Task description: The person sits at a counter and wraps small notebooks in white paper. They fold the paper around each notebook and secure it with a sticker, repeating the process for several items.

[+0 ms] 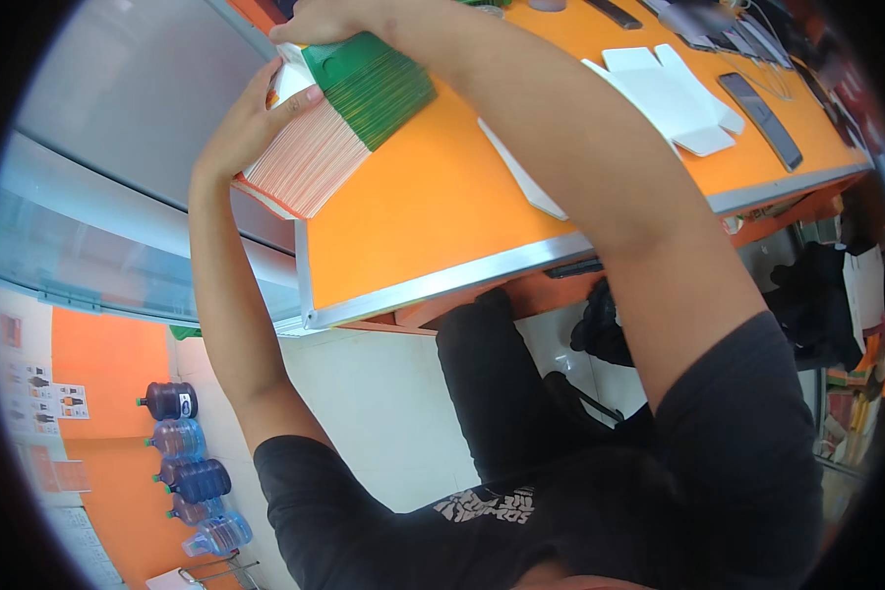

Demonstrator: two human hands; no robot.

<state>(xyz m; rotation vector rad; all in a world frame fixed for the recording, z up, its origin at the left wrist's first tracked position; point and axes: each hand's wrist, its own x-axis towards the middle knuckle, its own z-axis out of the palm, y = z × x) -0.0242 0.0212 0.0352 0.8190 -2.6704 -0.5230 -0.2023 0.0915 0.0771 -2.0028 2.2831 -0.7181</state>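
A thick stack of flat printed cardboard pieces point(383, 96) lies at the left end of the orange tabletop, green along one part and white with reddish edges along the other. My left hand point(254, 122) grips its left side, the thumb laid over the pale edges and the other fingers mostly hidden behind. At the far end of the stack is my right hand point(332, 21), its wrist bent over the green part. The frame's top edge cuts into this hand, and whether its fingers close on the stack is unclear.
The orange table point(428, 221) has a metal edge strip. An unfolded white carton point(656, 99) and a smartphone point(761, 122) lie to the right, with cables beyond. A glass-fronted cabinet point(118, 221) borders the left. Several water jugs point(199, 479) stand along the wall.
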